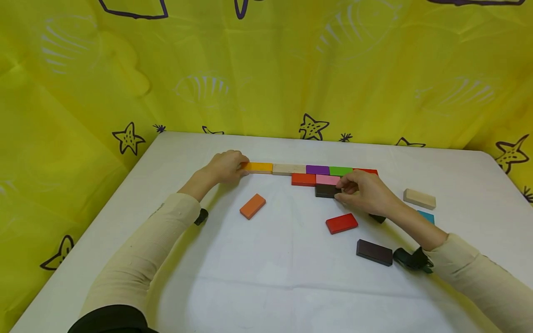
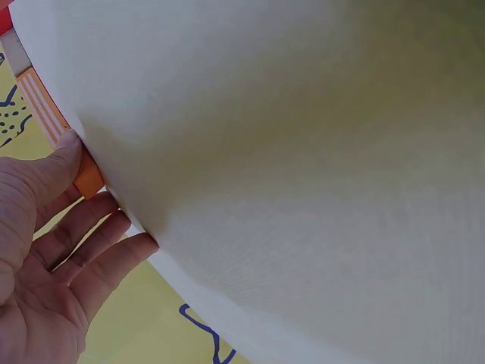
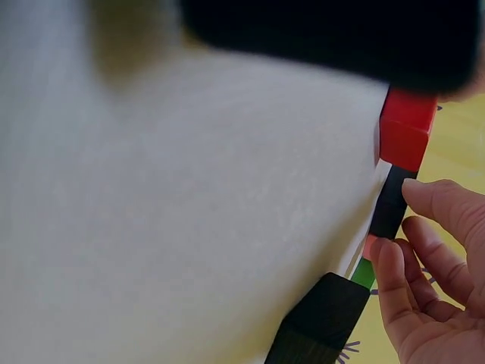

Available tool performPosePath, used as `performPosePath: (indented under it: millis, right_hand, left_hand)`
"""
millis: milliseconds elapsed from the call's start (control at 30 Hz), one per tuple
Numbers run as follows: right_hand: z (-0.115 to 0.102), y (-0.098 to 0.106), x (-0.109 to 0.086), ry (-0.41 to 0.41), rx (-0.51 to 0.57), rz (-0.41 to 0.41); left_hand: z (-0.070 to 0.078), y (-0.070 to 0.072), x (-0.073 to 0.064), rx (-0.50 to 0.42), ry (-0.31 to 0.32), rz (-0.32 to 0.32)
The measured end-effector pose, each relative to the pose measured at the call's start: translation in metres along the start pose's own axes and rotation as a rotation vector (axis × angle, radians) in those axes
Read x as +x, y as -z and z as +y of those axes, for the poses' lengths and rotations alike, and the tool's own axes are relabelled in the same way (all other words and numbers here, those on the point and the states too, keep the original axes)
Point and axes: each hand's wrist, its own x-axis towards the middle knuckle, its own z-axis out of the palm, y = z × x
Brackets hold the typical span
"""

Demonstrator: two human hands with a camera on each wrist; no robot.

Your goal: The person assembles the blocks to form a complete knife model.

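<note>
A back row of flat wooden blocks runs from a yellow-orange block (image 1: pixel 260 168) through a plain wood block (image 1: pixel 289 169), then purple, green and red ones. Against its front side lie a red block (image 1: pixel 303 179) and a pink block (image 1: pixel 327 180), with a black block (image 1: pixel 325 191) in front of the pink one. At the row's left end, my left hand (image 1: pixel 226 166) pinches the yellow-orange block, thumb on its near side. My right hand (image 1: pixel 368 190) holds the right end of the black block between thumb and fingers; that end is partly hidden.
Loose on the white table (image 1: pixel 258 263) lie an orange block (image 1: pixel 252 206), a red block (image 1: pixel 342 223) and a dark block (image 1: pixel 374 252). Another dark block (image 1: pixel 378 218) and a blue block (image 1: pixel 426 216) are partly covered by the right arm. A plain block (image 1: pixel 419 199) lies farther right.
</note>
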Motion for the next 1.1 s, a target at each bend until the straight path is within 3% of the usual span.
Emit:
performPosePath:
  millis: [200, 433, 667, 1100]
  right_hand:
    - [-0.002, 0.001, 0.001, -0.01, -0.028, 0.011]
    - [-0.015, 0.007, 0.003, 0.051, -0.005, 0.027]
    - [-0.033, 0.003, 0.009, 0.122, 0.019, -0.023]
    - [-0.069, -0.026, 0.028, 0.264, 0.153, -0.144]
  left_hand:
    - [0.0, 0.0, 0.0, 0.006, -0.003, -0.003]
    - [-0.001, 0.001, 0.0, 0.006, -0.005, -0.003]
    - [-0.002, 0.001, 0.0, 0.007, -0.013, 0.001]
    - [-0.002, -0.001, 0.001, 0.002, -0.011, -0.001]
